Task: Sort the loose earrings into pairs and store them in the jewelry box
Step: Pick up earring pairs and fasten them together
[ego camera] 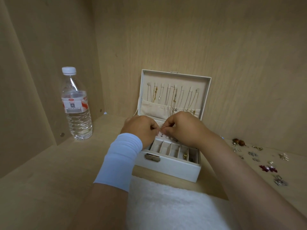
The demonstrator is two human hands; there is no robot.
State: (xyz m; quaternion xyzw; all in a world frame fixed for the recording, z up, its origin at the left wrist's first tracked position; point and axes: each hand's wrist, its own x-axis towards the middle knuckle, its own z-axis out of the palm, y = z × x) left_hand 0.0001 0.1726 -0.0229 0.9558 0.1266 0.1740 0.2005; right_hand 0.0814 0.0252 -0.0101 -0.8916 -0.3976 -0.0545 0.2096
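between the left hand (139,128) and right hand (182,127), over the box (167,168), both pinch a tiny stud (160,129); probably light, slippery, best gripped by its head.

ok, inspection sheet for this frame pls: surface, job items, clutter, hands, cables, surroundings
Surface: pale wooden shelf, no spills seen.
Job's things: white jewelry box open, lid upright with necklaces hanging inside; studs on its pad; gold piece in one front compartment; loose earrings spread on the shelf right of the box.
Clutter: water bottle upright, capped, left of the box; white fluffy cloth at the near edge.
Hands: left hand, white sleeve on its wrist, and right hand meet over the pad, pinching a small piece, too small to identify.
Cables: nothing seen.
Surroundings: wooden panels behind and left.
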